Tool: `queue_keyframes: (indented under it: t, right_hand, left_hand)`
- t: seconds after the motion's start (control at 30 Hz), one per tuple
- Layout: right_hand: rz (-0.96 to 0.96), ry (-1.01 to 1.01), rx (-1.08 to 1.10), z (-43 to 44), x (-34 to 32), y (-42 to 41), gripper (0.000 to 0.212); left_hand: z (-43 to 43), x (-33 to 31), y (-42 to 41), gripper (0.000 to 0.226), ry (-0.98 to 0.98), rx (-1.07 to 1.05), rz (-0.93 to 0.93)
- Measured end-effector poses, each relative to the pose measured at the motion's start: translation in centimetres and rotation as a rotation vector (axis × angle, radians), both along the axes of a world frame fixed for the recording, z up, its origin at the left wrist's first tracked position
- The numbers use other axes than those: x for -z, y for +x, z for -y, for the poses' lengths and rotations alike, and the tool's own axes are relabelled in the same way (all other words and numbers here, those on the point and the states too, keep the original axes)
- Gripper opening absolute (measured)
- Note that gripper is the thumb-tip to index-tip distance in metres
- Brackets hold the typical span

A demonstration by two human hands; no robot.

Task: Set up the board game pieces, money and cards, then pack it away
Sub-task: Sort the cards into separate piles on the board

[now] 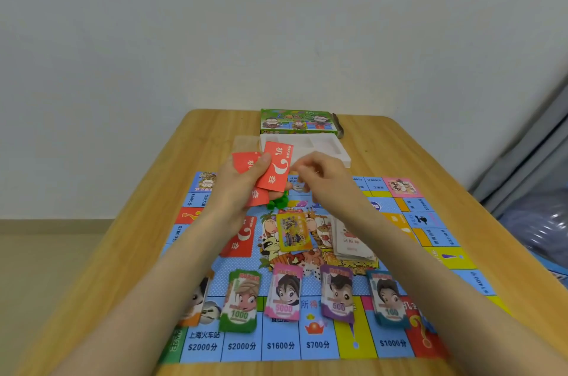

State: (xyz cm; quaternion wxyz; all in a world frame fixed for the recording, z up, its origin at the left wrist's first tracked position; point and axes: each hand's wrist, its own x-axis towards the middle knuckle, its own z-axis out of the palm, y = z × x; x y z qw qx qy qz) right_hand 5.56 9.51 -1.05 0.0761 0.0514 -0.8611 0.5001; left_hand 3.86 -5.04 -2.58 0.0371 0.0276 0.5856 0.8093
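Note:
A blue paper game board point(307, 342) lies spread on the wooden table. My left hand point(236, 188) holds a fan of red chance cards point(276, 166) above the board's far side. My right hand point(322, 179) hovers beside them with fingers pinched together; I cannot tell whether anything is in them. Another red card point(239, 240) lies on the board under my left forearm. Stacks of play money stand in a row near me: green 1000 point(242, 302), pink 5000 point(284, 292), purple 500 point(338, 292), teal 100 point(388, 298). Small green pieces point(278, 202) sit under the hands.
A green game box point(298, 121) and a white plastic insert tray point(325, 145) stand at the table's far edge. A yellow card stack point(293, 231) and a pale card pile point(350, 240) lie at the board's centre. The table's left edge point(123, 231) drops to the floor.

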Motion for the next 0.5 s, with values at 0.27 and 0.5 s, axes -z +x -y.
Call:
queue_keyframes:
  t: [0.27, 0.5]
  right_hand:
    - [-0.085, -0.229, 0.07, 2.2, -0.1, 0.4, 0.011]
    - [-0.018, -0.332, 0.052, 4.6, 0.8, 0.2, 0.017]
  left_hand:
    - [-0.3, -0.4, 0.3, 0.024, -0.075, 0.036, 0.005]
    - [1.0, -1.2, 0.8, 0.042, -0.052, 0.11, 0.101]
